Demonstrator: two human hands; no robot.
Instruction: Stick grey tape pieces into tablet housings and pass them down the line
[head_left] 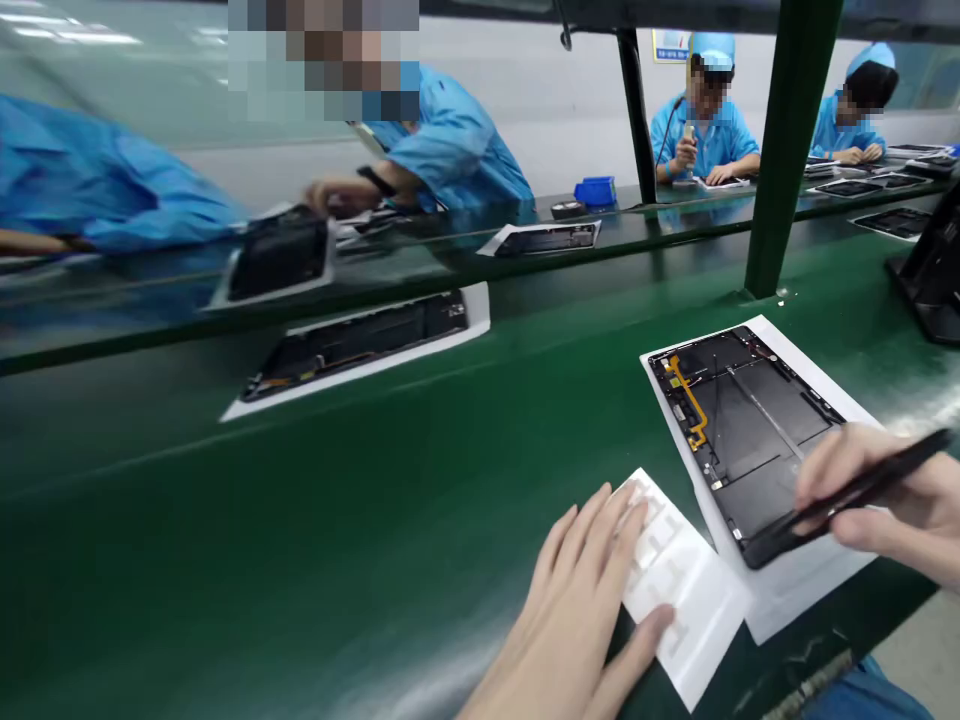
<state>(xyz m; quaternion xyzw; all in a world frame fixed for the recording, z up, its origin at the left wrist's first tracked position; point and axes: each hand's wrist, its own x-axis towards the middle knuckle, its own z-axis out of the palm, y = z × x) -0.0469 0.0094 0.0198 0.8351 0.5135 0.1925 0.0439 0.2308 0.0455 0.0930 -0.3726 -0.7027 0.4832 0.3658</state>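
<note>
My left hand (577, 600) lies flat, fingers stretched out, on a white sheet of sticker pieces (686, 590) on the green belt. My right hand (892, 500) is closed around black tweezers (847, 495), whose tips reach the near corner of an opened tablet (750, 420). The tablet lies on a white sheet (787, 590) with its dark inside and a yellow flex cable facing up.
Another opened tablet on white paper (360, 345) lies farther left on the green belt (300, 530). A green post (787, 150) rises at the right. Across a raised shelf (450, 250), several people in blue coats work on more tablets; a blue bin (596, 190) stands there.
</note>
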